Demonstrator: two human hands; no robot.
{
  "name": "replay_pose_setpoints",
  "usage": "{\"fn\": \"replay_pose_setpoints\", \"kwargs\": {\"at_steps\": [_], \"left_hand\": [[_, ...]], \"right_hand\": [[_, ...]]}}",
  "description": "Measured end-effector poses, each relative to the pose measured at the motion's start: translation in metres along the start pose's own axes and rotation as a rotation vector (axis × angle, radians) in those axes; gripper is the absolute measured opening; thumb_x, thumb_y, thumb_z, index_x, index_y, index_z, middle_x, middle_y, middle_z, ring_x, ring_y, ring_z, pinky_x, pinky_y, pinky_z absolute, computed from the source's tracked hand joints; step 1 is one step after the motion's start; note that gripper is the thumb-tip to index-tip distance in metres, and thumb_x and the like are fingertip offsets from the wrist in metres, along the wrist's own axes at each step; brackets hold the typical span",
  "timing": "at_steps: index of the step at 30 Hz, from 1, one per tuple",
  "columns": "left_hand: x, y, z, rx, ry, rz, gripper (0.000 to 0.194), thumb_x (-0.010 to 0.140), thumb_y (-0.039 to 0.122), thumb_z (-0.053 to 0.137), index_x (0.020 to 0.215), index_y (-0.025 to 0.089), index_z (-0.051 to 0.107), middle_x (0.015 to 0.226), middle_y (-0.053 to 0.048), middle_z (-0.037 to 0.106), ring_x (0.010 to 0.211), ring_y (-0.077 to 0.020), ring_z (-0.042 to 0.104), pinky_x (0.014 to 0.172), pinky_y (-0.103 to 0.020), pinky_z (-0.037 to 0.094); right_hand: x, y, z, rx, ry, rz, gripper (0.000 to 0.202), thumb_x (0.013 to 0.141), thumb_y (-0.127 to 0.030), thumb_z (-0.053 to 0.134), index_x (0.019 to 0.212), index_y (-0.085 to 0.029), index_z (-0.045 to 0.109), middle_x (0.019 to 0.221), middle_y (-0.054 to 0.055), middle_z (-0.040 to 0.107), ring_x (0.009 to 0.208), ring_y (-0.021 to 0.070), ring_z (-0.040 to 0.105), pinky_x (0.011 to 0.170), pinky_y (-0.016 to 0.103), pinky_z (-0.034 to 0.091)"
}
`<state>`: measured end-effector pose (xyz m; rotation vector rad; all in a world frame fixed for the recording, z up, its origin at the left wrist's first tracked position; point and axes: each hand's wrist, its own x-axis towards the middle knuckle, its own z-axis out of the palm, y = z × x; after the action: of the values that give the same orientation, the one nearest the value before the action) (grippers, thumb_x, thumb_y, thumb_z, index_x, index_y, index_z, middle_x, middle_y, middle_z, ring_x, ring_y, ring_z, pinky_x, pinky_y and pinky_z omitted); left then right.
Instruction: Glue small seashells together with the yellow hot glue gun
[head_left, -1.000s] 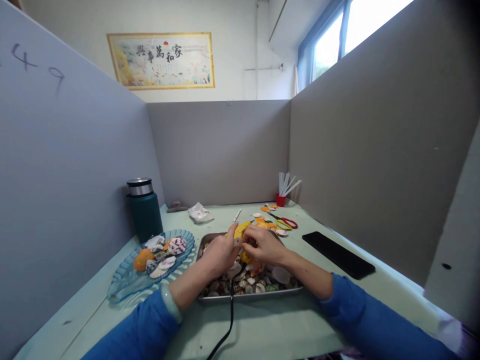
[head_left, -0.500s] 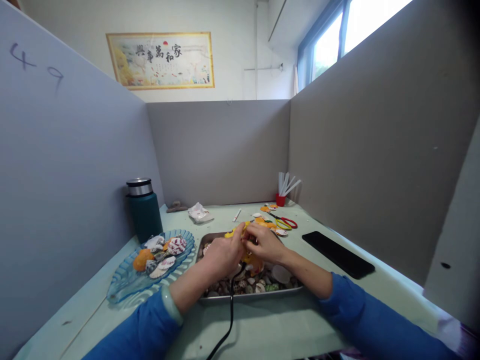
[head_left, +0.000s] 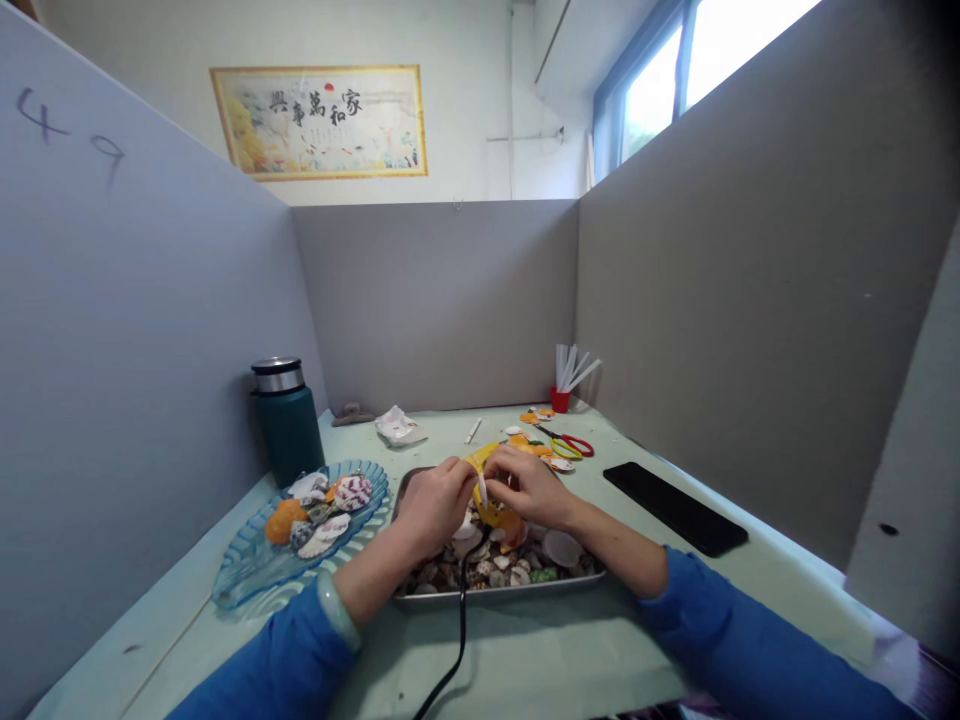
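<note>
Above a metal tray of shells and pebbles, my left hand and my right hand meet with fingers pinched. A small whitish piece shows between their fingertips. What exactly my left fingers grip is hidden. Just behind and beneath the fingers is a yellow tool, partly covered, that looks like a hot glue gun. Its black cord runs over the tray's near rim toward me. Orange and white shells lie close under my right hand.
On the left, a blue scalloped dish holds several shells, near a dark green flask. Scissors, shells and a red cup of white sticks are behind the tray. A black phone-like slab lies right. Grey partitions enclose the table.
My left hand has drawn back slightly left, its index finger no longer stretched upward. The whitish piece now shows between the fingertips. My right hand has barely moved.
</note>
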<state>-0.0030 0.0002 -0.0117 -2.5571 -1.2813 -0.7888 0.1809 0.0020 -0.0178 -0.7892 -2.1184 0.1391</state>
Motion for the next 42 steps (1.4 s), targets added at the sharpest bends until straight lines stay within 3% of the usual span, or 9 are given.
{"fn": "replay_pose_setpoints", "kwargs": {"at_steps": [6,13,19,24,28,42], "left_hand": [[-0.001,-0.001,-0.002,0.128,-0.001,0.052,0.03,0.092,0.031,0.029,0.088,0.022,0.059,0.084,-0.003,0.062,0.073,-0.0156,0.058,0.063,-0.025,0.038],[-0.001,0.0,-0.01,0.208,0.006,0.037,0.028,0.091,0.029,0.03,0.085,0.021,0.057,0.081,-0.003,0.062,0.068,-0.0158,0.057,0.057,-0.026,0.033],[-0.001,0.003,-0.017,0.267,0.002,0.161,0.027,0.09,0.027,0.03,0.084,0.018,0.054,0.078,-0.004,0.06,0.066,-0.0157,0.056,0.059,-0.026,0.036],[-0.002,0.001,-0.015,0.266,0.01,0.276,0.024,0.089,0.026,0.034,0.088,0.018,0.056,0.077,-0.004,0.06,0.066,-0.0145,0.056,0.059,-0.025,0.038],[-0.003,-0.002,-0.01,0.222,0.05,0.331,0.024,0.089,0.026,0.034,0.098,0.02,0.056,0.08,-0.003,0.06,0.067,-0.0143,0.057,0.06,-0.025,0.04],[-0.005,0.0,-0.006,0.098,-0.047,0.298,0.026,0.091,0.03,0.031,0.091,0.018,0.054,0.081,-0.005,0.063,0.07,-0.0159,0.058,0.063,-0.026,0.039]], "right_hand": [[0.0,0.0,-0.002,0.096,-0.02,0.087,0.005,0.082,-0.019,0.052,0.082,-0.017,0.056,0.08,0.002,0.055,0.07,0.0124,0.051,0.06,0.022,0.04],[0.0,0.005,-0.004,0.185,0.009,0.149,0.023,0.091,-0.032,0.043,0.1,-0.018,0.058,0.093,0.005,0.057,0.084,0.0151,0.053,0.073,0.026,0.042],[0.001,0.008,-0.003,0.162,0.085,0.169,0.028,0.094,-0.035,0.037,0.094,-0.017,0.059,0.086,0.004,0.057,0.083,0.0157,0.053,0.075,0.027,0.041],[0.001,0.002,-0.004,0.158,-0.037,0.042,0.025,0.093,-0.03,0.04,0.088,-0.016,0.06,0.084,0.004,0.057,0.081,0.0145,0.052,0.076,0.026,0.04],[0.0,-0.001,-0.004,0.146,-0.084,0.006,0.016,0.087,-0.028,0.051,0.084,-0.015,0.059,0.08,0.003,0.055,0.073,0.0129,0.051,0.066,0.024,0.04],[0.001,-0.006,-0.006,0.195,-0.158,-0.021,0.005,0.078,-0.015,0.057,0.073,-0.013,0.058,0.075,0.002,0.056,0.068,0.0118,0.051,0.062,0.022,0.041]]}}
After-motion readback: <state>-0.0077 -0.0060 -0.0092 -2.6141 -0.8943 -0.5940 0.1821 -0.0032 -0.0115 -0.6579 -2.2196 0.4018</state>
